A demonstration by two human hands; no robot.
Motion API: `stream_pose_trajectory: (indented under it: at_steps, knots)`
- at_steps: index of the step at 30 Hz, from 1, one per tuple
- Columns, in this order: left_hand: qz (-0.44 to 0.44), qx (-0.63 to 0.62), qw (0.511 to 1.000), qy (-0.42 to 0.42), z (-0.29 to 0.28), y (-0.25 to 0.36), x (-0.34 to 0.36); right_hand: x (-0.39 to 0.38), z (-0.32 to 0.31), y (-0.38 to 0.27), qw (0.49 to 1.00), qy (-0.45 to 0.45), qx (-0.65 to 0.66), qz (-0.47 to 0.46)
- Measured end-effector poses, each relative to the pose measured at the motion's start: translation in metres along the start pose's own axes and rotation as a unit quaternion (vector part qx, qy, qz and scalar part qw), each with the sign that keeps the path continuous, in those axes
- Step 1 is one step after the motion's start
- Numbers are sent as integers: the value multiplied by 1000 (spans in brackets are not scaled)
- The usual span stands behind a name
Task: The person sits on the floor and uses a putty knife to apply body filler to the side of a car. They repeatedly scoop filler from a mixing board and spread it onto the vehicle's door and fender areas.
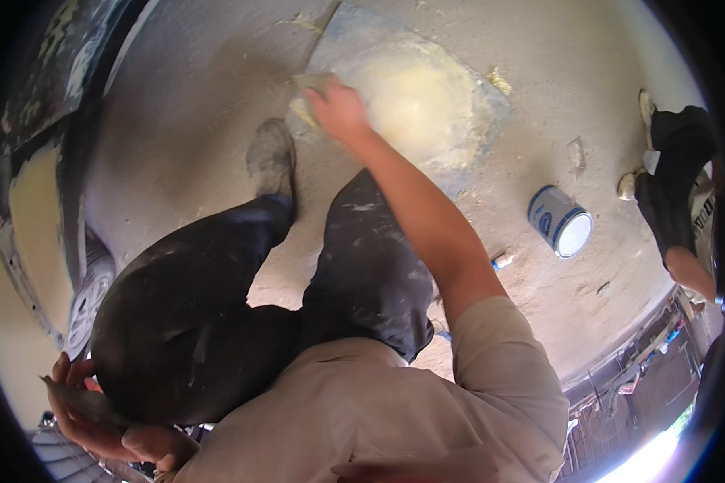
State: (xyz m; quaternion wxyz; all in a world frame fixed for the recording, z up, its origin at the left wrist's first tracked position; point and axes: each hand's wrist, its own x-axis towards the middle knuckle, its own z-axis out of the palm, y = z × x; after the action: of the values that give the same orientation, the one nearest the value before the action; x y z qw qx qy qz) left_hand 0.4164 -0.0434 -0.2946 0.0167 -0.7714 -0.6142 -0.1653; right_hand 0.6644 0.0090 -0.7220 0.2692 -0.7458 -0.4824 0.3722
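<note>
A flat square board (411, 105) smeared with pale yellow paste lies on the floor. My right hand (337, 109) grips a flat spreader (308, 81) at the board's left side, slightly blurred, with pale paste beside it. My left hand (97, 414) is low at the left, beside my knee, with fingers curled around a dark, thin flat spreader (76, 396). A blue and white can (556, 217) stands on the floor to the right of the board.
At the left is a car body (36, 217) with a patched panel and a wheel (89, 310). Another person (669, 193) is at the right edge. A small tube-like item (501, 262) lies near the can. Cluttered shelving (652, 362) lines the lower right.
</note>
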Motion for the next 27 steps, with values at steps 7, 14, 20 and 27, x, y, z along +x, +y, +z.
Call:
stream_pose_trajectory:
  at_steps: [7,14,20,27]
  knots:
    - [-2,-13,1000,-19,-3,-9,-2,-109,-129,207,953,273,-48,123]
    - [1,4,999,-31,-7,-23,-3,-97,-123,170,938,262,-71,215]
    - [-16,0,999,-28,-9,-35,-8,-30,-78,110,977,179,-66,95]
    - [-23,-3,1000,-21,3,-10,9,44,-12,50,988,132,-16,77]
